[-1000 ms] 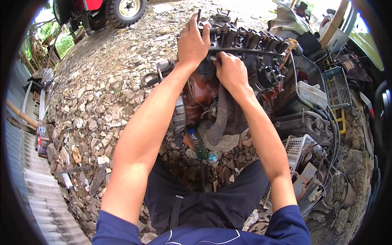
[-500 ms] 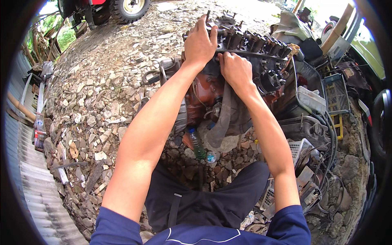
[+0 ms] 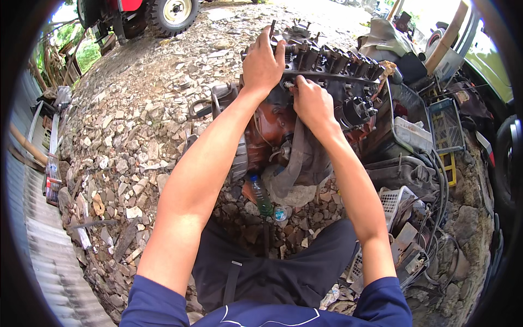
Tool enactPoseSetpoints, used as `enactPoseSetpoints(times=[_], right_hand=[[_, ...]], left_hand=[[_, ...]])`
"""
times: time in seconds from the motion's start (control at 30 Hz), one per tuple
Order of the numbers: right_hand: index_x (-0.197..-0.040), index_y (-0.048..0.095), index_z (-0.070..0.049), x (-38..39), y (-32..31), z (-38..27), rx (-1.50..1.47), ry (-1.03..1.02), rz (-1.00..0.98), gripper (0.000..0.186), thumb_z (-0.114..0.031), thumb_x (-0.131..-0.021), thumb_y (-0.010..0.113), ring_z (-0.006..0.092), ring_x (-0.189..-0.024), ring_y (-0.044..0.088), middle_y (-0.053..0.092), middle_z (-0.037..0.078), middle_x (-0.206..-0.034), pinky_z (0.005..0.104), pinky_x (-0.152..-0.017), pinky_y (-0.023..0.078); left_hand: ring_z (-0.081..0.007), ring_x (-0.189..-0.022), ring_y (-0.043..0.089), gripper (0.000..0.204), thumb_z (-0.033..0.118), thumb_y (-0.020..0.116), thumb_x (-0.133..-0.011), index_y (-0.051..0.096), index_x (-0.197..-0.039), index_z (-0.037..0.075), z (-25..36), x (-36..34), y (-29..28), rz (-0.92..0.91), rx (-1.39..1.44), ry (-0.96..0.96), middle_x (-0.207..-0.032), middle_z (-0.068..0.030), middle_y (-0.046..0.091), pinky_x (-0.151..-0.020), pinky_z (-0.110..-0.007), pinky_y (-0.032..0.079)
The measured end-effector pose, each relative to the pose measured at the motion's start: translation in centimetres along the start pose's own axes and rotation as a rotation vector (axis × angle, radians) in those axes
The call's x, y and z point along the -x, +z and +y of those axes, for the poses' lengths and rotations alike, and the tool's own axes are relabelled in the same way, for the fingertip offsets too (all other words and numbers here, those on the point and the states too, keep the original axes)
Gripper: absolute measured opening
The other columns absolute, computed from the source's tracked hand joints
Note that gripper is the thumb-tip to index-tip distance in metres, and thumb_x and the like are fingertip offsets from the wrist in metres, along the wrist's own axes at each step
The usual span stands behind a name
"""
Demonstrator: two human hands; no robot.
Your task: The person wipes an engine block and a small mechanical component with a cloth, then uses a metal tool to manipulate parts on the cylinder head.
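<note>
An engine [image 3: 275,117] with a reddish-brown block stands before me, its row of valve springs and rocker parts [image 3: 338,57] exposed along the top. My left hand [image 3: 263,68] is wrapped over the top left end, thumb apart, beside an upright dark rod [image 3: 272,27]; its fingertips are partly hidden. Against the near side, just below the top edge, my right hand [image 3: 314,102] has its fingers bent together by a small pale spark plug [image 3: 289,84]. What those fingers pinch, if anything, is hidden. A round black distributor-like part [image 3: 359,110] sits right of that wrist.
Broken stone covers the ground [image 3: 125,158]. A green plastic bottle [image 3: 261,196] lies below the engine. At right are a white crate [image 3: 395,204] with scrap metal, black cables [image 3: 444,185] and a grey tray [image 3: 414,133]. A vehicle wheel [image 3: 177,13] stands far left, corrugated sheeting [image 3: 46,245] nearer.
My right hand has drawn slightly down, and the pale spark plug beside its fingers now shows more. The left hand keeps its place on the engine. The whole view has shifted slightly.
</note>
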State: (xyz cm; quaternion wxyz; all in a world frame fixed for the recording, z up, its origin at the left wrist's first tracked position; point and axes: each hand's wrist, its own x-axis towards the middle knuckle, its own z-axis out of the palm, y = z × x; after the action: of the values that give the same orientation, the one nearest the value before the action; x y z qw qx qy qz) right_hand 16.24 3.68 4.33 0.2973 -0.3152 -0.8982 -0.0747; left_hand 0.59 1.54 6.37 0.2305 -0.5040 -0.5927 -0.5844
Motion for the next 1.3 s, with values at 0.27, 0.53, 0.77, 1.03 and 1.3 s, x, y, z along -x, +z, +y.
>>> enactPoseSetpoints(times=[0.27, 0.53, 0.77, 1.03, 1.3], right_hand=[[-0.084, 0.065, 0.0, -0.8, 0.5, 0.2, 0.01, -0.043, 0.039, 0.03, -0.026, -0.097, 0.055, 0.0406, -0.07, 0.069, 0.069, 0.022, -0.075, 0.0486, -0.064, 0.056], [-0.081, 0.069, -0.001, -1.7, 0.7, 0.6, -0.094, 0.104, -0.041, 0.044, -0.034, -0.1, 0.048, 0.0443, -0.074, 0.068, 0.068, 0.026, -0.076, 0.0523, -0.07, 0.054], [-0.088, 0.069, 0.001, -1.9, -0.7, 0.0, -0.132, 0.194, -0.129, 0.046, -0.04, -0.099, 0.05, 0.0454, -0.083, 0.067, 0.068, 0.027, -0.082, 0.0535, -0.076, 0.053], [-0.095, 0.063, 0.002, -0.7, -0.1, 0.2, -0.151, 0.075, -0.066, 0.029, -0.027, -0.093, 0.064, 0.0428, -0.084, 0.068, 0.069, 0.025, -0.088, 0.0512, -0.073, 0.054], [-0.085, 0.063, 0.002, -1.0, 0.6, 0.0, -0.05, -0.062, 0.016, 0.032, -0.027, -0.098, 0.056, 0.0428, -0.071, 0.067, 0.068, 0.023, -0.078, 0.051, -0.065, 0.054]], left_hand=[[-0.0444, -0.105, 0.062, 0.053, 0.035, 0.054, -0.099, 0.047, -0.136, -0.002, 0.0, 0.0, 0.0, 0.013, -0.03, -0.008, -0.116, -0.0279, 0.064, -0.09, -0.048, 0.05], [-0.044, -0.108, 0.061, 0.051, 0.029, 0.055, -0.098, 0.045, -0.136, -0.004, 0.1, -0.1, -0.1, 0.011, -0.027, 0.024, -0.12, -0.0278, 0.062, -0.092, -0.048, 0.049], [-0.0441, -0.108, 0.061, 0.051, 0.029, 0.055, -0.098, 0.045, -0.136, -0.004, -0.2, 0.0, -0.1, 0.007, -0.03, 0.013, -0.119, -0.0282, 0.062, -0.091, -0.049, 0.049], [-0.0442, -0.103, 0.062, 0.05, 0.03, 0.055, -0.097, 0.047, -0.134, -0.003, 0.2, 0.0, -0.1, 0.002, -0.015, 0.012, -0.115, -0.0276, 0.063, -0.088, -0.05, 0.05], [-0.0437, -0.107, 0.061, 0.05, 0.029, 0.055, -0.098, 0.046, -0.134, -0.004, -0.3, -0.1, 0.0, -0.003, -0.009, 0.026, -0.119, -0.027, 0.062, -0.091, -0.049, 0.049]])
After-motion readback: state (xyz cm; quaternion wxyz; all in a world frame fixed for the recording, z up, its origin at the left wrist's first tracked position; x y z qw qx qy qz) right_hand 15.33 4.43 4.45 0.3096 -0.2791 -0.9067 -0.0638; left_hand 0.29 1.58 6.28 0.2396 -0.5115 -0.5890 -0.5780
